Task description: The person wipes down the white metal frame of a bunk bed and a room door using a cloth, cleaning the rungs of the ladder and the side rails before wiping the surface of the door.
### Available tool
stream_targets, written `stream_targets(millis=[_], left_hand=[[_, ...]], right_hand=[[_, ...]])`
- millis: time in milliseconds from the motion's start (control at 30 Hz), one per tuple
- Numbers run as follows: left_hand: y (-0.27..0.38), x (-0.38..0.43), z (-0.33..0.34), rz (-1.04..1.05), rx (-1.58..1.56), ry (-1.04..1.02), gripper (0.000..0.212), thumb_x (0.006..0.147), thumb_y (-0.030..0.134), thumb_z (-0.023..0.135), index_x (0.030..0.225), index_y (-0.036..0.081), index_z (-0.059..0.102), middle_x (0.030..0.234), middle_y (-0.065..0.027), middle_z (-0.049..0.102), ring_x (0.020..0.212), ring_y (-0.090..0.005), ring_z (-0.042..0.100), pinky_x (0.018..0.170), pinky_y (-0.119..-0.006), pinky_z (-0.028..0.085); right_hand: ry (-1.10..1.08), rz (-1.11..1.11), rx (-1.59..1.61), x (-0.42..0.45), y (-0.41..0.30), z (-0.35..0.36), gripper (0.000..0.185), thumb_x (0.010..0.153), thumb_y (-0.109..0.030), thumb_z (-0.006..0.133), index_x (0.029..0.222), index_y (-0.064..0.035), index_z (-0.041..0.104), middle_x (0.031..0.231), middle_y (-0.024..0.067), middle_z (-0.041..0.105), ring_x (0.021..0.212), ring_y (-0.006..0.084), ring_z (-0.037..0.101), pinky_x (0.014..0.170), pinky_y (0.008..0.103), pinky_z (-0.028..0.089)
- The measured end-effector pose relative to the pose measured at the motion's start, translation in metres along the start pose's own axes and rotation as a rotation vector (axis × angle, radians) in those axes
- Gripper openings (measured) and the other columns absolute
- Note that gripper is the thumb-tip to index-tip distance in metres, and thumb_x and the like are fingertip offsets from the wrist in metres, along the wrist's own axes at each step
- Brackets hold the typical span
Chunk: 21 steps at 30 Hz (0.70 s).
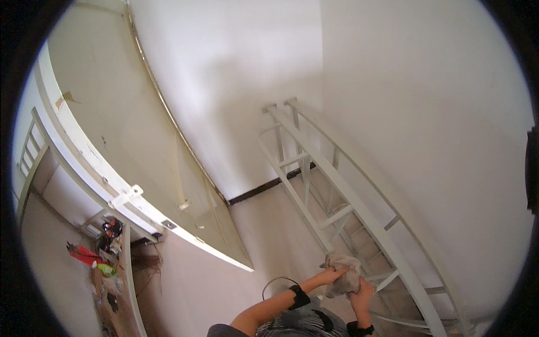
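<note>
Both of my hands are on a crumpled greyish-beige cloth (345, 276) in front of me. My left hand (334, 274) grips its left part, fingers pressed into the folds. On the lower right side of the cloth, my right hand (363, 291) is closed around its edge. The cloth lies over or right beside the lower end of a side rail of a pale metal bunk-bed frame (337, 181); whether it touches the rail I cannot tell. Each of my wrists wears a black band.
An open pale door (139, 139) with a bolt latch (126, 197) stands at the left. Beyond it, another metal bed frame (36, 151) has a red item (84, 254) and a green-labelled bottle (105, 268) nearby. White walls (421, 84) meet behind the near frame.
</note>
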<state>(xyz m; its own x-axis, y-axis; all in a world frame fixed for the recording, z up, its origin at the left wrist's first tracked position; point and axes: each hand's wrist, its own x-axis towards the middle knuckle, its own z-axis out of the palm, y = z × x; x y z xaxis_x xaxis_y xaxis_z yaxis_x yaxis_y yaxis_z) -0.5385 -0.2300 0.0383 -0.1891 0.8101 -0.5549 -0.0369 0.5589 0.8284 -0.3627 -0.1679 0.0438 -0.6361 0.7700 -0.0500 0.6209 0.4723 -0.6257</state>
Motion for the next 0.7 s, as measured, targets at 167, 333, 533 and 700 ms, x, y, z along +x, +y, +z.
stream_targets(millis=[167,333,533,700], left_hand=[[0.012,0.001,-0.010,-0.062,-0.050,-0.098,0.092,0.072,0.072,0.037,0.126,-0.002,0.036,0.118,-0.0205,0.047,0.103,-0.0307,0.050,0.078,-0.038,0.046],[-0.005,0.023,-0.017,0.076,-0.047,-0.160,0.079,0.074,0.068,0.041,0.103,-0.004,0.054,0.074,-0.0083,0.051,0.060,-0.0201,0.049,0.055,-0.033,0.042],[-0.020,0.041,-0.009,0.056,-0.060,-0.161,0.089,0.068,0.072,0.046,0.102,-0.010,0.053,0.081,-0.0126,0.056,0.066,-0.0187,0.053,0.056,-0.029,0.043],[-0.021,0.035,-0.001,-0.018,-0.202,-0.187,0.087,0.070,0.066,0.052,0.106,-0.013,0.050,0.083,-0.0143,0.056,0.067,-0.0189,0.053,0.057,-0.028,0.043]], right_hand=[[0.156,0.012,0.024,0.003,-0.003,0.000,0.056,0.051,-0.005,0.068,0.105,-0.0001,0.055,0.093,0.0167,0.059,0.088,0.0339,0.052,0.087,0.0417,0.033],[0.078,0.036,0.103,0.010,-0.023,-0.019,0.056,0.053,-0.007,0.071,0.106,-0.0031,0.055,0.097,0.0145,0.060,0.092,0.0333,0.051,0.087,0.0416,0.033],[0.057,-0.006,-0.049,0.008,-0.020,-0.015,0.053,0.058,-0.011,0.071,0.108,-0.0055,0.054,0.096,0.0153,0.059,0.094,0.0348,0.050,0.088,0.0407,0.031],[0.032,-0.093,-0.202,0.003,-0.022,-0.018,0.057,0.060,-0.012,0.070,0.112,-0.0047,0.049,0.097,0.0160,0.058,0.095,0.0346,0.050,0.085,0.0424,0.033]])
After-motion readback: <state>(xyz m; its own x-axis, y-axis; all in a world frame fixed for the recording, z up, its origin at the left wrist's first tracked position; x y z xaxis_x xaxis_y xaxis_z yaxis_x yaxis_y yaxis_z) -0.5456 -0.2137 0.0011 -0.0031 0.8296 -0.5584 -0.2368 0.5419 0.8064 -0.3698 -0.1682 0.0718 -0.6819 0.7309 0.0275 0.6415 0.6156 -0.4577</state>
